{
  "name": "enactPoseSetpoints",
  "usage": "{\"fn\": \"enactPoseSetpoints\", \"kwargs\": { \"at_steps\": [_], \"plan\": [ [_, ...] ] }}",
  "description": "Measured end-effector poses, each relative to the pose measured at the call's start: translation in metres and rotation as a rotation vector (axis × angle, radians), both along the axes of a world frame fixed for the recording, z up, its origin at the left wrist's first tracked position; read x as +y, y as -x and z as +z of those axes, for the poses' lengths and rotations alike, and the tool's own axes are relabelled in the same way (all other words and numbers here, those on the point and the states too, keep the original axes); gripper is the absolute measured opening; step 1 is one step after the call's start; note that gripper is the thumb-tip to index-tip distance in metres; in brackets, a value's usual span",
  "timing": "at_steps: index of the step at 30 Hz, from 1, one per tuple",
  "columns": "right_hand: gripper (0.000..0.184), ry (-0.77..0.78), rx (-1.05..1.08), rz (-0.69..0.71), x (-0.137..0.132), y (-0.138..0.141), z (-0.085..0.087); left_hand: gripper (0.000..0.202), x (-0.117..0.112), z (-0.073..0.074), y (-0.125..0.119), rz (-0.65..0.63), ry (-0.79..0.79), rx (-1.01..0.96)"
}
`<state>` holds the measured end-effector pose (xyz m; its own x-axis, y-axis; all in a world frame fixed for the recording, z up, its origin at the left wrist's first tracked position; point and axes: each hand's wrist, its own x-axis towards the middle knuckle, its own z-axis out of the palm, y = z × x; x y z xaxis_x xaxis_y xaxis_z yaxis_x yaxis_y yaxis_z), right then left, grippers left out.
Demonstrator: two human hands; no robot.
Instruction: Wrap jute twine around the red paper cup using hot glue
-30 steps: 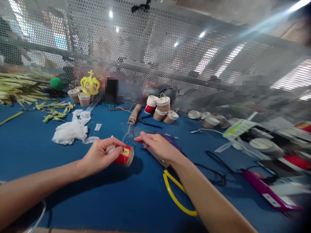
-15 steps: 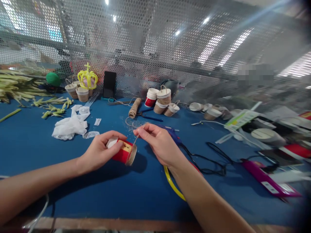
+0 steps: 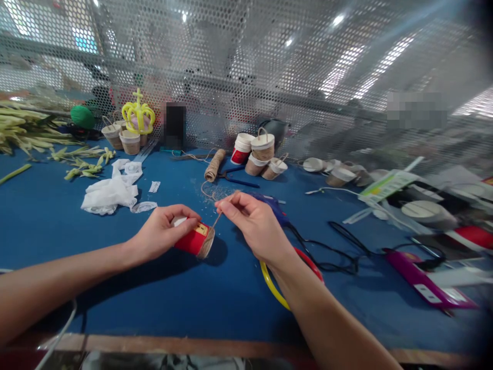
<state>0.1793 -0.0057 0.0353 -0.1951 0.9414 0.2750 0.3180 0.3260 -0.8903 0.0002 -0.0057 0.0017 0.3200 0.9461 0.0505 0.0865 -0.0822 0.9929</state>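
Note:
A small red paper cup (image 3: 193,240) lies on its side in my left hand (image 3: 164,231), thumb on top and fingers around it. Its right end is wrapped with brown twine (image 3: 207,243). From that wrapped end the twine stretches taut up to my right hand (image 3: 256,221), which pinches it between thumb and fingertips. The strand runs on past my right hand toward a twine roll (image 3: 214,165) farther back. Part of the cup is hidden behind my left fingers.
Pliers (image 3: 241,178) and a blue glue gun (image 3: 271,208) lie beyond my right hand. A yellow-and-red ring (image 3: 272,288) rests under my right forearm. Twine-wrapped pots (image 3: 262,149), white lace (image 3: 110,195), a yellow crown (image 3: 138,118) and a purple power strip (image 3: 418,277) surround the workspace.
The twine lies over slightly more of the cup's end, and the cup is turned a little in my left hand. My right hand keeps its pinch on the strand. The view has shifted slightly.

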Motion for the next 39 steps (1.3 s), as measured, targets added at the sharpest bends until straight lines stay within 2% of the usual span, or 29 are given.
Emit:
{"fn": "enactPoseSetpoints", "kwargs": {
  "at_steps": [8, 18, 26, 32, 39],
  "plan": [
    [0.015, 0.016, -0.073, -0.031, 0.003, 0.000, -0.004, 0.018, -0.006, 0.005, 0.000, 0.003, -0.091, 0.026],
    [0.015, 0.058, -0.099, -0.014, 0.002, 0.003, -0.002, 0.016, -0.011, 0.004, 0.003, 0.004, -0.337, 0.099],
    [0.016, 0.048, -0.145, 0.020, -0.002, 0.002, -0.003, 0.011, -0.013, 0.003, 0.003, 0.034, -0.519, 0.076],
    [0.017, 0.074, -0.171, 0.039, -0.001, 0.002, -0.005, 0.012, -0.015, 0.004, 0.005, 0.043, -0.561, 0.111],
    [0.019, 0.103, -0.197, 0.056, -0.003, 0.003, -0.006, 0.015, -0.016, 0.003, 0.006, 0.031, -0.526, 0.162]
  ]
}}
